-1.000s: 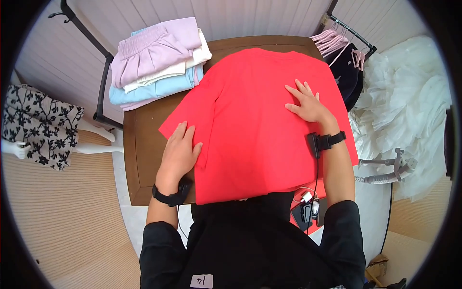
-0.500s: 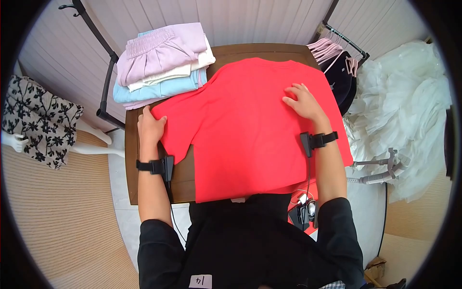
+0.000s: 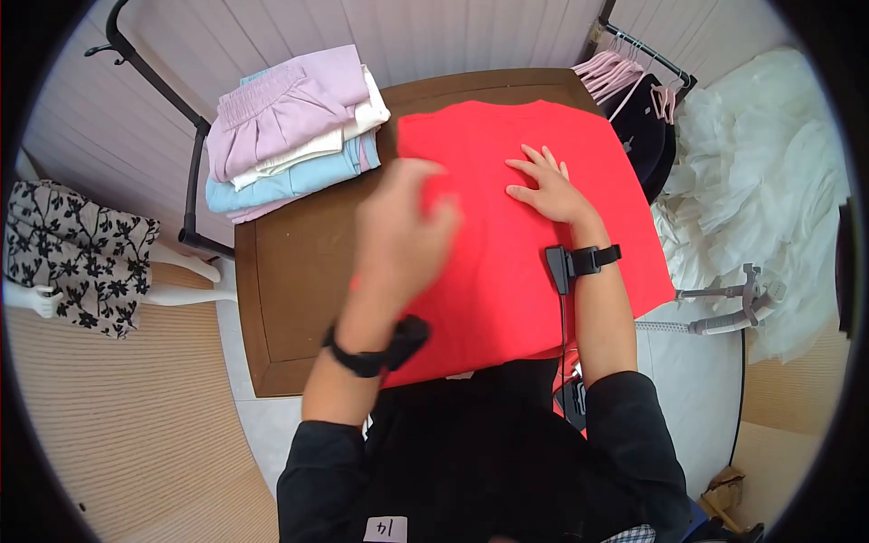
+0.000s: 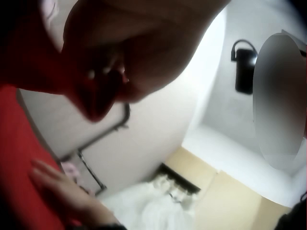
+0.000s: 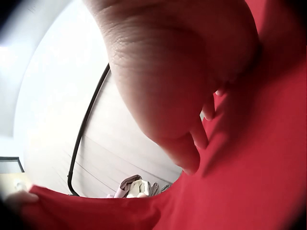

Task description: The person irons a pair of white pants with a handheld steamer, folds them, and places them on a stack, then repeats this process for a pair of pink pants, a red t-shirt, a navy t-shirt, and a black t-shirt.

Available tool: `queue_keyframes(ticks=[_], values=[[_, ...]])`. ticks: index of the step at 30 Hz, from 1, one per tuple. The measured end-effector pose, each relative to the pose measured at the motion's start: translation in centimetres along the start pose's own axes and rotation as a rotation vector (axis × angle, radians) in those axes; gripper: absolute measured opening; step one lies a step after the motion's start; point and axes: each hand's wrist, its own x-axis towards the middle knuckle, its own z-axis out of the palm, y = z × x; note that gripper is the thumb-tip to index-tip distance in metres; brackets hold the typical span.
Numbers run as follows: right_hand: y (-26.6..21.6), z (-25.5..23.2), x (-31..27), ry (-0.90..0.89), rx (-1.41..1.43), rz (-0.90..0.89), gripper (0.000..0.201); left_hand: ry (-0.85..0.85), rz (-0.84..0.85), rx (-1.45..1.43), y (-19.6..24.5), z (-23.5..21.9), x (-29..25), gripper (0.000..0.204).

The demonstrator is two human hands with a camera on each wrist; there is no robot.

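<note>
A red T-shirt lies spread on the brown wooden table. Blurred in the head view, my left hand is over the shirt's left side. The left wrist view shows its fingers gripping a dark red fold of shirt cloth. From the right wrist view, the left hand pinches a raised edge of the shirt at lower left. My right hand rests on the upper right of the shirt, fingers spread over the cloth.
Folded lilac, white and light blue clothes form a stack at the table's back left. Pink hangers hang on a rack at the back right. A white tulle gown and a grey hose-like handle are on the right.
My left hand reached out to the left sleeve, then came back rightward with it, folding the shirt's left side inward. More bare table shows on the left. The right hand stays on the shirt.
</note>
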Motion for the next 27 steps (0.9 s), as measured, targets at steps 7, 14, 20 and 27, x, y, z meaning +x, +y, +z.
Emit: queue_keyframes(ticks=[7, 14, 20, 27], values=[[1.4, -0.6, 0.0, -0.018, 0.180, -0.008, 0.048, -0.906, 0.063, -0.386, 3.6, 2.4, -4.4, 0.047], [1.0, -1.5, -0.6, -0.010, 0.322, -0.029, 0.041, -0.473, -0.460, -0.083, -4.4, -3.1, -7.7, 0.031], [3.0, -2.8, -2.3, 0.114, 0.409, -0.084, 0.043, -0.453, -0.427, 0.019, -7.1, -3.6, -3.7, 0.027], [7.3, -4.7, -8.2, 0.206, -0.016, 0.155, 0.059, -0.359, -0.564, 0.357, -12.6, -4.6, -1.2, 0.038]])
